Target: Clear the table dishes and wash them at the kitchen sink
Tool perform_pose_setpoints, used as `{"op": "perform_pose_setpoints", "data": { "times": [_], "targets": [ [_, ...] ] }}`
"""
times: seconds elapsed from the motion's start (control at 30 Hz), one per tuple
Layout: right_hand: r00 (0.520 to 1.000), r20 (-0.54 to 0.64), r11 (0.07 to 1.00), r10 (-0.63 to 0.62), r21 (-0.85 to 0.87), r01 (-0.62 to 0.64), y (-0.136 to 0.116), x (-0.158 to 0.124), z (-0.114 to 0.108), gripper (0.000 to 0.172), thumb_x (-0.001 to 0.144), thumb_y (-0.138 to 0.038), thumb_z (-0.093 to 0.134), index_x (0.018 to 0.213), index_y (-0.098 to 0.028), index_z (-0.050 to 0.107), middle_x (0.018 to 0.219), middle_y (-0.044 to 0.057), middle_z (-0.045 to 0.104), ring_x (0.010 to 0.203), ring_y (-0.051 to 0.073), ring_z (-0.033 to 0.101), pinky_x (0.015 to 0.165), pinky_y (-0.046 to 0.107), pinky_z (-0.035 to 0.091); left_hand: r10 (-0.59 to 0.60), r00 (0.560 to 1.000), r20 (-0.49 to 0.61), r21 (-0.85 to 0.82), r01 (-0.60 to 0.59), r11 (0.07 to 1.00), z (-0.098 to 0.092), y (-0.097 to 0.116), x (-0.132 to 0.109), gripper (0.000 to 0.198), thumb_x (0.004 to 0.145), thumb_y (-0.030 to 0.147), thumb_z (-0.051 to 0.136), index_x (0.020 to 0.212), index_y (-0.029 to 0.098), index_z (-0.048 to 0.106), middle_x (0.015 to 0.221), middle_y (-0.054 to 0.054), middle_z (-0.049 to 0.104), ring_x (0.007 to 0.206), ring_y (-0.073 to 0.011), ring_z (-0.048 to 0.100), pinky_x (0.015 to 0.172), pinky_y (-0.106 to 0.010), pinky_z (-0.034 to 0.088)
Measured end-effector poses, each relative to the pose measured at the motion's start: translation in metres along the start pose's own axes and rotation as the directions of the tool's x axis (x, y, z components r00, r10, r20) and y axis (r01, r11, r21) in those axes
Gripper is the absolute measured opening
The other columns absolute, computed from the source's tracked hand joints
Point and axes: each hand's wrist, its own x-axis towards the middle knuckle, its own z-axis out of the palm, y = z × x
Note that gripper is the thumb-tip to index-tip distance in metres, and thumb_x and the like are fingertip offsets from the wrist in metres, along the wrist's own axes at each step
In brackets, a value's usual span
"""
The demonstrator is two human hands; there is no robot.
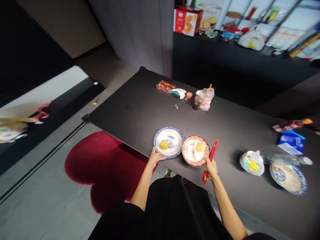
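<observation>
My left hand [156,156] grips the near rim of a blue-rimmed plate [157,137] that holds a small round yellow piece of food [164,144]. My right hand [210,166] is closed on a pair of red chopsticks [212,154] and touches the near edge of a red-rimmed plate [187,158] with pale and yellow food on it. Both plates sit side by side near the front edge of the dark table [140,110].
At the table's far side lie a colourful box [165,86], an orange cap [189,94] and bottles [201,98]. To the right are a sealed cup [252,162], another blue plate with food [287,176], a blue packet [291,141] and a lying bottle [290,125]. A red heart-shaped rug [105,166] lies on the floor.
</observation>
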Motion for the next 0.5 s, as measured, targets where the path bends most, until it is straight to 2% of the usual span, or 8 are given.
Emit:
{"op": "perform_pose_setpoints", "data": {
  "times": [0.1, 0.2, 0.33, 0.5],
  "targets": [
    [0.990, -0.130, 0.997, 0.052, 0.070, -0.043, 0.007, -0.011, -0.018, 0.041, 0.065, -0.041, 0.067, 0.063, -0.025, 0.029, 0.031, -0.014, 0.028, 0.025, 0.004, 0.024, 0.026, 0.017, 0.016, -0.009, 0.998, 0.059, 0.041, 0.007, 0.999, 0.015, 0.010, -0.002, 0.071, 0.067, 0.004, 0.060, 0.129, 0.028, 0.034, 0.120, -0.012, 0.058, 0.072, -0.0181, 0.069, 0.068, -0.046, 0.060],
    [0.973, -0.222, 0.981, 0.062, 0.191, -0.019, 0.009, -0.028, -0.040, 0.040, 0.064, -0.037, 0.067, 0.063, -0.025, 0.028, 0.031, -0.014, 0.027, 0.025, 0.003, 0.023, 0.026, 0.016, 0.015, -0.021, 0.989, 0.146, 0.080, 0.009, 0.997, 0.045, 0.016, -0.003, 0.075, 0.067, 0.003, 0.058, 0.132, 0.031, 0.033, 0.121, -0.011, 0.057, 0.073, -0.0182, 0.069, 0.068, -0.045, 0.060],
    [0.934, -0.352, 0.949, 0.056, 0.311, 0.060, 0.010, -0.048, -0.084, 0.039, 0.062, -0.035, 0.066, 0.063, -0.025, 0.029, 0.031, -0.016, 0.024, 0.025, 0.003, 0.020, 0.026, 0.016, 0.014, -0.030, 0.975, 0.220, 0.174, -0.009, 0.985, 0.102, 0.011, -0.004, 0.070, 0.068, 0.002, 0.056, 0.129, 0.031, 0.035, 0.118, -0.008, 0.057, 0.068, -0.0154, 0.069, 0.064, -0.043, 0.061],
    [0.857, -0.507, 0.919, 0.091, 0.374, 0.123, 0.020, -0.065, -0.166, 0.041, 0.062, -0.035, 0.067, 0.063, -0.025, 0.028, 0.032, -0.016, 0.023, 0.026, 0.002, 0.019, 0.026, 0.015, 0.015, -0.071, 0.942, 0.329, 0.270, -0.022, 0.963, 0.184, -0.019, -0.016, 0.056, 0.070, 0.001, 0.053, 0.119, 0.024, 0.039, 0.101, -0.004, 0.061, 0.061, -0.0123, 0.067, 0.062, -0.040, 0.061]
  ]
}}
